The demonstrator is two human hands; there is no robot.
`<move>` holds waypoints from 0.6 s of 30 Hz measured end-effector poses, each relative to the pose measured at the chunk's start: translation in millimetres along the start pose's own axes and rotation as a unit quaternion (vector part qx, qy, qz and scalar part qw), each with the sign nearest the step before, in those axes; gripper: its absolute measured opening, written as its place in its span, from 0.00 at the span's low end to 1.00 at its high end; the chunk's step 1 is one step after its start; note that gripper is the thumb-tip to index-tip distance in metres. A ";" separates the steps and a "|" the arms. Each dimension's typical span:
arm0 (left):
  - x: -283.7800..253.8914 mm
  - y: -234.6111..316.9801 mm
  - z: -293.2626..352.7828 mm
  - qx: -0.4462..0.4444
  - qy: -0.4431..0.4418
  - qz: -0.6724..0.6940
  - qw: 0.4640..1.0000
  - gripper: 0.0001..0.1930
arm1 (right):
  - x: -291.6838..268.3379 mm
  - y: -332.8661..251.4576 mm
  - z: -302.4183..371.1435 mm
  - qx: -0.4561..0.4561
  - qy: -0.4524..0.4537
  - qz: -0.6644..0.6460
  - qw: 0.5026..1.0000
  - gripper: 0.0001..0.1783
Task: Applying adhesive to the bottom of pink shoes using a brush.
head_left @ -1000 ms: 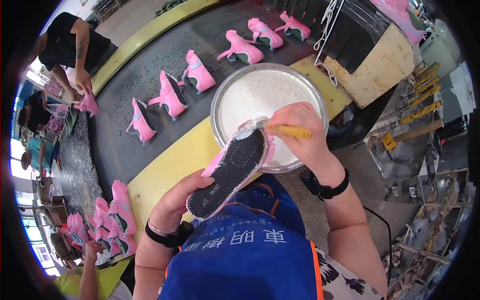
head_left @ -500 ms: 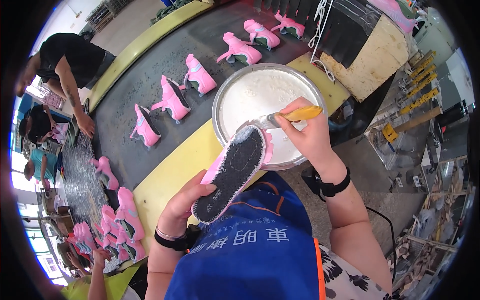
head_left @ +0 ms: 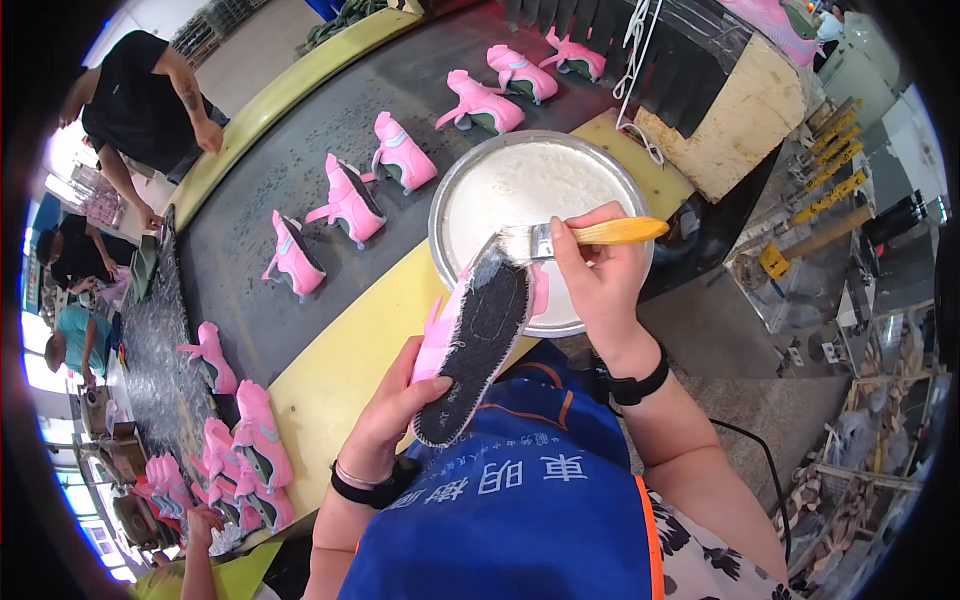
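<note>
A pink shoe upper (head_left: 430, 345) lies in my left hand (head_left: 393, 408), its black stitched underside (head_left: 478, 335) turned up toward me. My left thumb presses on the heel end of that underside. My right hand (head_left: 607, 285) grips the yellow handle of a flat paintbrush (head_left: 605, 232) with a metal band. The pale bristles touch the toe end of the black sole, where a wet whitish smear shows. Beneath the shoe and brush stands a round metal basin (head_left: 440, 215) of milky white liquid (head_left: 530, 185).
Pink shoe uppers (head_left: 345, 200) stand in a row along the dark conveyor belt (head_left: 250, 165). More pink uppers (head_left: 262, 450) cluster at the left. A dark machine with hanging black flaps (head_left: 660, 95) is at the belt's far right. Another person (head_left: 135, 105) stands across the belt.
The brush has shifted slightly left and its handle lies more level. The shoe has moved a little right and stands more upright. The person across has straightened and pulled a hand back.
</note>
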State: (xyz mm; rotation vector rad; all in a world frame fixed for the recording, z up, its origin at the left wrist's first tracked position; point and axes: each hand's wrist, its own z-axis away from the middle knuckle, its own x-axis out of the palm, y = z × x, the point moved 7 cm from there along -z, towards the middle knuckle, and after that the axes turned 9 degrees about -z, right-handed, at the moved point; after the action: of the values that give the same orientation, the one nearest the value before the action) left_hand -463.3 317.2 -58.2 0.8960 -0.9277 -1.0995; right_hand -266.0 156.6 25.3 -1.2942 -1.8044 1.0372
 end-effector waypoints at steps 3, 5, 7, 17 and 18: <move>-2.0 -0.7 -0.5 0.013 0.010 -0.002 1.000 0.39 | 1.2 3.6 3.7 0.000 0.001 -0.007 1.000 0.10; -9.3 -0.7 0.3 0.026 0.044 -0.008 0.999 0.38 | -0.1 4.5 6.4 0.013 -0.030 0.110 0.993 0.10; -11.9 -3.5 -1.6 0.028 0.048 -0.011 0.998 0.38 | 0.0 -1.8 6.8 0.008 -0.035 0.114 0.993 0.10; -13.8 0.1 -13.7 0.073 0.081 0.001 0.994 0.38 | 7.6 9.9 24.9 0.023 -0.031 0.016 0.999 0.10; -12.8 0.4 -15.0 0.073 0.083 0.002 0.994 0.38 | 6.9 8.1 27.7 0.023 -0.033 0.015 0.999 0.10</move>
State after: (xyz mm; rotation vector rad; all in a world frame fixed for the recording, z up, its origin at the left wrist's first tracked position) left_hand -451.7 331.5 -65.1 1.0880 -0.8793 -0.9473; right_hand -288.5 158.8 6.0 -1.2770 -1.8034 1.1449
